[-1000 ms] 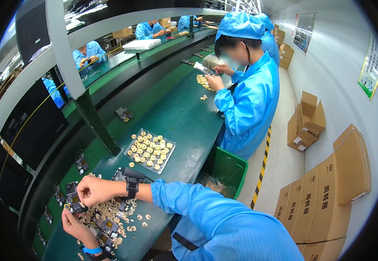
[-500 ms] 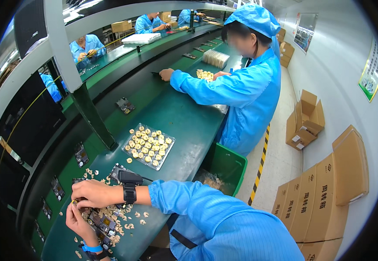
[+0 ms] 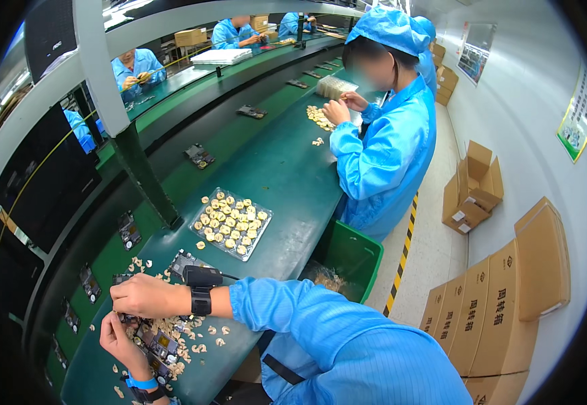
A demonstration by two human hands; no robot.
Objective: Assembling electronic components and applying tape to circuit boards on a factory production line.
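Note:
My left hand (image 3: 122, 343) has its fingertips pinched together beside the pile; whatever they hold is too small to make out. Just above it my right hand (image 3: 146, 297) is closed, with fingertips bent down and hidden, close to a dark circuit board (image 3: 127, 317). Under and beside both hands lie several circuit boards (image 3: 164, 343) among many scattered small beige curled pieces (image 3: 196, 348). Another board (image 3: 184, 262) rests beyond my right wrist. A clear plastic tray (image 3: 261, 237) holds rows of round yellowish parts (image 3: 231, 221).
Boards (image 3: 129, 231) lie along the dark green belt on the left. A co-worker (image 3: 388, 148) in blue works farther along the bench, hands together over yellowish pieces (image 3: 319, 118). A green bin (image 3: 368, 260) stands at the bench edge. Cardboard boxes (image 3: 489, 304) line the right wall.
The yellow bit between my fingers has gone from sight, and my hands have shifted slightly. The co-worker's hand has left a board on the belt and joined the other hand.

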